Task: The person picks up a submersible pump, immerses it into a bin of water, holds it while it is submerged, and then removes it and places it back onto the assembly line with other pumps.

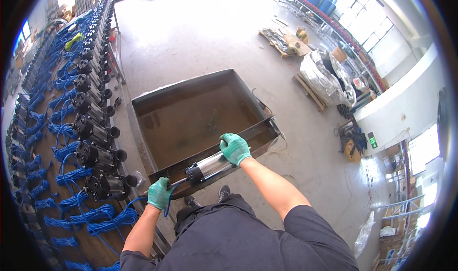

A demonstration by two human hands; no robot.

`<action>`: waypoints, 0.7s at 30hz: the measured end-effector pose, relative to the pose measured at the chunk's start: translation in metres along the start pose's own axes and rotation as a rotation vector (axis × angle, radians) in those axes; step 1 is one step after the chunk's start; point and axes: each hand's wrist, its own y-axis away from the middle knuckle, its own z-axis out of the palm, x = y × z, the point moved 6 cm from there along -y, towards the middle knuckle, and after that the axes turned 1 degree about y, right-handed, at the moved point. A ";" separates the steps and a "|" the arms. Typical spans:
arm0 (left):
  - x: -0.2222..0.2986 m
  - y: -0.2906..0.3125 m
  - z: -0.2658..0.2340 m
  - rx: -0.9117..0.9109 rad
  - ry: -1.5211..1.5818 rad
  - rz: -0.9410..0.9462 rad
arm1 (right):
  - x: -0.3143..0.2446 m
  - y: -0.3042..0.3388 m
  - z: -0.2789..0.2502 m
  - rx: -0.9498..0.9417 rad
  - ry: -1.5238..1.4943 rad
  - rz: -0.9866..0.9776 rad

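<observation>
Holding a steel-bodied pump over the near rim of the water tank, my right hand wraps its casing while my left hand grips its blue cable. Left of the tank, a bench carries a row of pumps; judging by that, this one is mid-check.

Your pump lies along the near rim of the water tank, so the open water beyond it gives free room. To your left, the rack of black pumps with coiled blue cables crowds close (one cable touches your left hand). The concrete floor to your right is open.
</observation>
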 end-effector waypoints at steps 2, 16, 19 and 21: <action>-0.006 0.000 -0.002 -0.063 0.078 -0.192 | 0.000 0.000 0.000 -0.005 -0.005 0.002; -0.018 0.024 0.031 -0.239 1.242 -0.815 | 0.002 -0.006 -0.002 -0.016 -0.010 0.010; -0.022 0.016 0.023 -0.144 0.856 -0.299 | 0.001 -0.004 0.001 -0.025 -0.016 0.010; -0.020 0.017 0.017 -0.289 0.885 -0.480 | 0.001 -0.002 0.002 -0.024 -0.017 0.011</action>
